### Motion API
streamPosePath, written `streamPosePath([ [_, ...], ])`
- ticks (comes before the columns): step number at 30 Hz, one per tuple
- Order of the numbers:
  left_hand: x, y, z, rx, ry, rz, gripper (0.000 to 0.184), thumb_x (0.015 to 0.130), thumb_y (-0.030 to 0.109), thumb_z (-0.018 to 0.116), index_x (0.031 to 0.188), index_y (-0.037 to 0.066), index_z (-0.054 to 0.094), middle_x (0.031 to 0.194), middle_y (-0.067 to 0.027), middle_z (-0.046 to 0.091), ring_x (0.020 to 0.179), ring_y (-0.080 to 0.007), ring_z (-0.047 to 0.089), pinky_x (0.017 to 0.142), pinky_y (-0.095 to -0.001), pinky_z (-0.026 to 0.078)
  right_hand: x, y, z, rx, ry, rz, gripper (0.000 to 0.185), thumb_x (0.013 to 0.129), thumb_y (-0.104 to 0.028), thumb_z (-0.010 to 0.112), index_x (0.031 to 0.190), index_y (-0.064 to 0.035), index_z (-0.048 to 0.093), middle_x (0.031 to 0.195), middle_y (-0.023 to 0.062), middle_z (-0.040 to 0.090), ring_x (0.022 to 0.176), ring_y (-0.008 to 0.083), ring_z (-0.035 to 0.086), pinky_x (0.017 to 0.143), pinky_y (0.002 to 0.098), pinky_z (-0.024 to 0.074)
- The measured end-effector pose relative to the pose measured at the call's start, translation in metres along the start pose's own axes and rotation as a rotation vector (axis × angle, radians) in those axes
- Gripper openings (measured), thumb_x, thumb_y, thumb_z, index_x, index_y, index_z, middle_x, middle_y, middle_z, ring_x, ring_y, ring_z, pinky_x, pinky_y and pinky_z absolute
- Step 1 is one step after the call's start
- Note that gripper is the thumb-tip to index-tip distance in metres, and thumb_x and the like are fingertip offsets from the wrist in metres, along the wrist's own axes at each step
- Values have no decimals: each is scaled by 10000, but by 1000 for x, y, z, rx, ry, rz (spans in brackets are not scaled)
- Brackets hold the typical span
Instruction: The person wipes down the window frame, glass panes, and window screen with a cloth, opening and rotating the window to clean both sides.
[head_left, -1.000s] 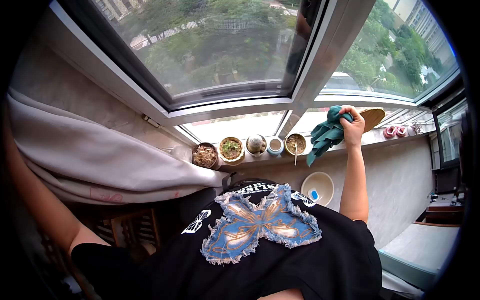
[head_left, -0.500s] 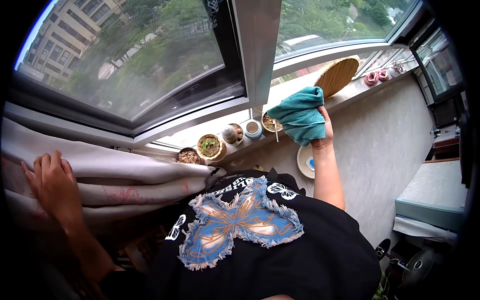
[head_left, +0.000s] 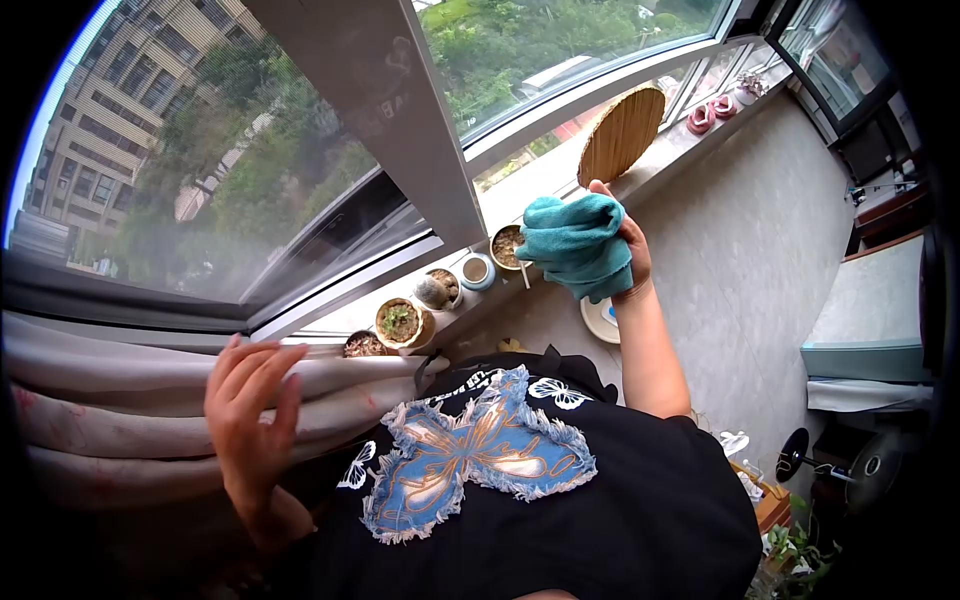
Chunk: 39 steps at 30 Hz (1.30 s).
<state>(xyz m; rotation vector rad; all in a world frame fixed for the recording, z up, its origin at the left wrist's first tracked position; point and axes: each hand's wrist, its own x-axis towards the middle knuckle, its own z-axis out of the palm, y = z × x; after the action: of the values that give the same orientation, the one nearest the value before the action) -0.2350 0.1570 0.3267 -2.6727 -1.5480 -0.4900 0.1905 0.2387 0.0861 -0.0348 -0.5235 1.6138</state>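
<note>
A teal cloth [head_left: 575, 243] is bunched in my right hand [head_left: 632, 250], held over the sill near the pots. Its folds cover much of the palm. My left hand [head_left: 250, 400] is raised in front of the grey curtain [head_left: 130, 400], with the fingers apart and nothing in them. Just beyond the cloth stands a pot with a white stick [head_left: 507, 247]. Beside it on the sill are a small blue pot [head_left: 478, 271], a cactus pot [head_left: 438, 290], a pot with green sprouts [head_left: 399, 322] and a dark pot [head_left: 364, 345].
A round woven mat [head_left: 622, 138] leans by the window. Pink shoe-shaped items [head_left: 702, 118] sit farther along the sill [head_left: 672, 165]. A pale basin [head_left: 600, 322] is partly hidden below my right forearm. Leafy plants [head_left: 795, 548] and a black-disc stand [head_left: 868, 466] are at the lower right.
The view has swung to the right. My left hand has come into view and moved from the curtain toward the middle. My right hand still holds the cloth, now more bunched.
</note>
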Motion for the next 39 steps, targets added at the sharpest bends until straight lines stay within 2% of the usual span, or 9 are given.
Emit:
streamPosePath([
  [4,95,55,99,-739,-148,141,429,918,106,691,1343,61,645,1262,-180,671,1177,-347,637,1041,-412,460,10,-21,24,-80,43,96,542,964,-172,579,1455,5,430,1282,210,640,1203,337,632,1073,467,502],
  [8,129,34,192,-818,-49,178,486,1001,312,639,1425,95,541,1390,-193,576,1302,-358,539,1098,-435,413,19,32,45,-84,43,238,565,918,-208,632,1401,5,431,1287,208,619,1190,306,630,1060,439,510],
  [14,112,46,235,-1031,230,135,289,980,302,674,1026,17,672,1052,-134,654,975,-294,617,883,-373,480,16,59,50,-67,185,314,485,924,-199,681,1335,-18,496,1238,108,605,1159,208,612,1052,354,494],
  [19,112,45,263,-1317,-12,-25,224,995,210,675,981,-12,643,802,-40,581,718,-113,536,663,-265,445,2,59,16,-410,246,334,455,937,-256,718,1291,-17,563,1190,81,648,1113,165,632,989,320,519],
  [21,113,43,243,-1384,-124,-110,220,1026,233,651,1000,14,660,864,31,585,797,-51,526,702,-208,429,-2,56,23,-948,323,355,453,959,-303,722,1310,-46,593,1196,69,675,1127,153,629,991,314,505],
  [26,95,32,247,-1185,-108,-104,245,1047,239,609,962,8,616,799,6,571,751,-66,509,685,-238,436,-28,69,59,-555,244,543,679,957,-335,724,1515,-77,435,1473,122,529,1324,192,517,1115,385,408],
  [29,120,23,240,-1190,-161,-112,250,1048,238,608,960,4,596,787,2,541,750,-75,488,685,-251,435,-9,90,44,-1148,23,532,789,929,-369,752,1553,-81,366,1507,125,487,1386,241,465,1151,393,364],
  [34,129,-7,203,-1125,-364,-30,240,1027,226,647,982,-8,618,797,12,524,754,-56,465,682,-236,423,15,105,3,-1310,100,406,380,850,49,641,1214,-40,704,1006,24,729,942,118,669,879,284,535],
  [39,135,-47,190,-1056,-410,-90,285,1020,271,655,946,-4,642,787,27,532,762,-52,470,705,-233,428,22,69,-20,-1357,114,620,264,891,14,666,1146,-20,725,905,-2,705,833,71,620,799,252,516],
])
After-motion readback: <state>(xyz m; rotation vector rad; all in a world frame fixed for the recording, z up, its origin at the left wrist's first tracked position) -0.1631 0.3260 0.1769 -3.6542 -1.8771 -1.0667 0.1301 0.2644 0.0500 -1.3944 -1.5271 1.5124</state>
